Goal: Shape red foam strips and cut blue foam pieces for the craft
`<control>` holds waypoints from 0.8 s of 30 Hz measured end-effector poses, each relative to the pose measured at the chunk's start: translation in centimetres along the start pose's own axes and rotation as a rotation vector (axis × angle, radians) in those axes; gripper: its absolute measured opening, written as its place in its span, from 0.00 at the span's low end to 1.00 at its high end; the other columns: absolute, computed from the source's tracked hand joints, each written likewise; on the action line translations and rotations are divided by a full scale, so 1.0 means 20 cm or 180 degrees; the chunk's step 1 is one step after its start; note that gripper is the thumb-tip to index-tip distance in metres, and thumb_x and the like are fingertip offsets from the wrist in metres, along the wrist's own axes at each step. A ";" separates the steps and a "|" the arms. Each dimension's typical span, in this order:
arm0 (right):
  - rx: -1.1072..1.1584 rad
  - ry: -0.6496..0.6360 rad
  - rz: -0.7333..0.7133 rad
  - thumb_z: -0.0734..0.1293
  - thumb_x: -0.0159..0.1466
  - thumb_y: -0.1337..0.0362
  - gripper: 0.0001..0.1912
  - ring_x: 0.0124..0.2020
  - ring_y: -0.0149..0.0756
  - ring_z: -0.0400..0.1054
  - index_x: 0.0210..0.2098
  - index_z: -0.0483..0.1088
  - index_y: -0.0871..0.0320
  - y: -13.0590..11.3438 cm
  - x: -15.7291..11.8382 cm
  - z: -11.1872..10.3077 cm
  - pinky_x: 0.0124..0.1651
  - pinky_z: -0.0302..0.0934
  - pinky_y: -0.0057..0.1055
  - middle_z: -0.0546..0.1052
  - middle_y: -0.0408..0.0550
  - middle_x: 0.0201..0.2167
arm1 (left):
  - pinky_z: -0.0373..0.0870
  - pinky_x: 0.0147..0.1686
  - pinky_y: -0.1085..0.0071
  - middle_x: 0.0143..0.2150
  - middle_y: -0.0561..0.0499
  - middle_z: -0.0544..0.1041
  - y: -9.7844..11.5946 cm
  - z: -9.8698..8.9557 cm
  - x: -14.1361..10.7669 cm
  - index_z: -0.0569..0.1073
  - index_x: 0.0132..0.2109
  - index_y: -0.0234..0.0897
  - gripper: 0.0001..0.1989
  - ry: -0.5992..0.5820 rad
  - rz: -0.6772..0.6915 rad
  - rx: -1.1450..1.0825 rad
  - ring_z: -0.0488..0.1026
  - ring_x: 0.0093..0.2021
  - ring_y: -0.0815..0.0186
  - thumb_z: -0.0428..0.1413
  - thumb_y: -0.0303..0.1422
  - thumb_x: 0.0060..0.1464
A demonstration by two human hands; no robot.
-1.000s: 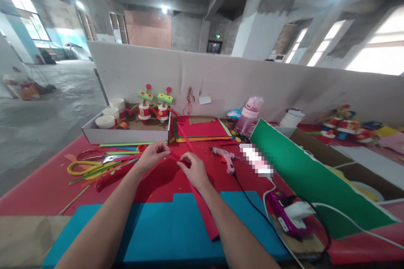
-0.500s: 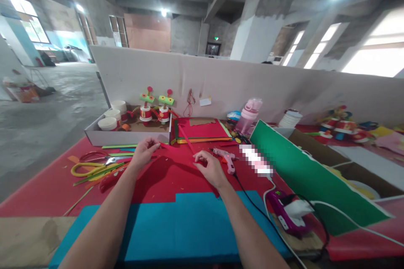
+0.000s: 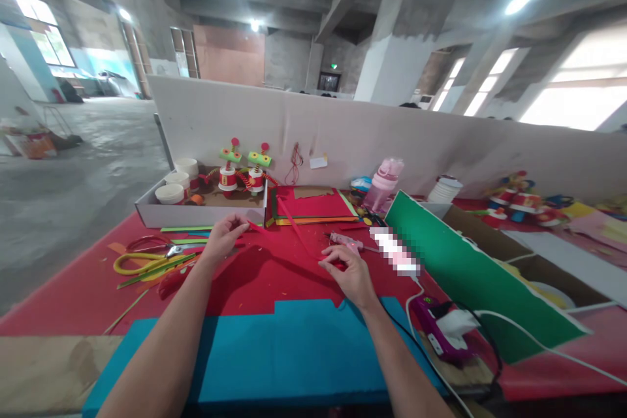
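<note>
Head view: the left hand [image 3: 223, 240] pinches one end of a red strip [image 3: 289, 245], thumb and fingertips closed together on it just in front of the white box [image 3: 196, 214]. The right hand [image 3: 351, 272] grips the strip's other end, fingers curled around it (how tightly they meet I cannot tell), and sits to the right of the box, near the glue gun [image 3: 347, 243]. The strip stretches between the two hands, low over the red sheet [image 3: 255, 277] that lies in front of the box.

Left of the left hand, still in front of the box, lie yellow scissors [image 3: 142, 261] among thin coloured strips. Inside the box stand white cups [image 3: 170, 192] and two small paper figures [image 3: 242, 173]. Right of the box a stack of coloured sheets [image 3: 313, 204] rests against the partition, and farther right stands a pink bottle [image 3: 383, 184].

A green board [image 3: 470, 274] leans at an angle well to the right of the box, beyond the glue gun. Below it a purple socket [image 3: 441, 333] holds a white plug, with cables running off. A blue sheet [image 3: 294, 353] lies nearest the camera, well in front of the box, with both forearms crossing above it
</note>
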State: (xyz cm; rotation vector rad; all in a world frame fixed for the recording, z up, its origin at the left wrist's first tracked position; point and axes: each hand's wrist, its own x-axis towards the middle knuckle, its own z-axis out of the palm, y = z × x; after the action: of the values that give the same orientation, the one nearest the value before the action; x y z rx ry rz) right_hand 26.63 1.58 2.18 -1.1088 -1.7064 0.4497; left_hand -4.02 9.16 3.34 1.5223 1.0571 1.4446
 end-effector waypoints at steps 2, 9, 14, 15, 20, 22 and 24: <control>-0.0137 0.0091 0.0116 0.68 0.58 0.59 0.10 0.40 0.40 0.70 0.24 0.68 0.55 0.02 -0.02 -0.01 0.46 0.62 0.38 0.76 0.49 0.36 | 0.65 0.33 0.72 0.32 0.51 0.73 0.01 0.01 -0.01 0.69 0.32 0.36 0.12 -0.0100 0.0053 -0.0037 0.68 0.32 0.68 0.60 0.40 0.47; -0.1272 -0.0182 0.0103 0.74 0.50 0.62 0.13 0.42 0.46 0.65 0.28 0.65 0.55 -0.06 0.05 0.13 0.47 0.57 0.43 0.73 0.50 0.35 | 0.63 0.36 0.71 0.32 0.52 0.74 -0.02 0.07 -0.01 0.69 0.32 0.37 0.04 -0.0477 0.0592 0.0793 0.68 0.33 0.67 0.55 0.33 0.51; -0.0263 -0.0401 -0.0228 0.73 0.53 0.57 0.16 0.42 0.41 0.67 0.31 0.63 0.54 -0.15 0.23 0.38 0.46 0.60 0.37 0.72 0.48 0.38 | 0.64 0.39 0.69 0.32 0.51 0.74 -0.03 0.08 -0.01 0.69 0.33 0.38 0.02 -0.0597 0.0800 0.1305 0.70 0.35 0.64 0.52 0.31 0.52; -0.0162 -0.0428 -0.0174 0.73 0.53 0.57 0.16 0.40 0.40 0.67 0.30 0.62 0.55 -0.14 0.25 0.42 0.44 0.60 0.35 0.72 0.47 0.36 | 0.64 0.38 0.69 0.32 0.51 0.74 -0.04 0.08 -0.02 0.69 0.33 0.38 0.03 -0.0564 0.0798 0.1316 0.70 0.35 0.64 0.52 0.31 0.52; -0.0026 -0.0457 0.0003 0.71 0.53 0.62 0.14 0.32 0.34 0.64 0.26 0.59 0.55 -0.03 0.23 0.49 0.38 0.60 0.30 0.69 0.41 0.28 | 0.64 0.32 0.73 0.31 0.53 0.72 -0.06 0.07 -0.01 0.69 0.33 0.38 0.03 -0.0373 0.0558 0.0988 0.67 0.30 0.68 0.54 0.33 0.52; -0.0023 -0.0436 0.0001 0.70 0.54 0.62 0.12 0.31 0.34 0.64 0.26 0.60 0.55 -0.01 0.21 0.48 0.38 0.60 0.30 0.69 0.41 0.27 | 0.63 0.30 0.74 0.31 0.53 0.72 -0.07 0.07 0.00 0.68 0.32 0.38 0.05 -0.0324 0.0451 0.0870 0.66 0.29 0.69 0.55 0.34 0.51; 0.0040 -0.0432 0.0006 0.69 0.56 0.62 0.10 0.32 0.34 0.64 0.27 0.62 0.55 0.00 0.20 0.47 0.38 0.60 0.30 0.70 0.42 0.28 | 0.63 0.29 0.74 0.32 0.52 0.72 -0.07 0.07 0.00 0.69 0.33 0.37 0.05 -0.0314 0.0397 0.0820 0.65 0.28 0.69 0.56 0.35 0.50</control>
State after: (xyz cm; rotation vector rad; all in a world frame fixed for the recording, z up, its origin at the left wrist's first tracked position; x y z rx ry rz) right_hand 18.05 6.90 0.41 -1.0919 -1.8181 0.5467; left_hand -2.76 9.63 1.98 1.8517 1.1394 1.3397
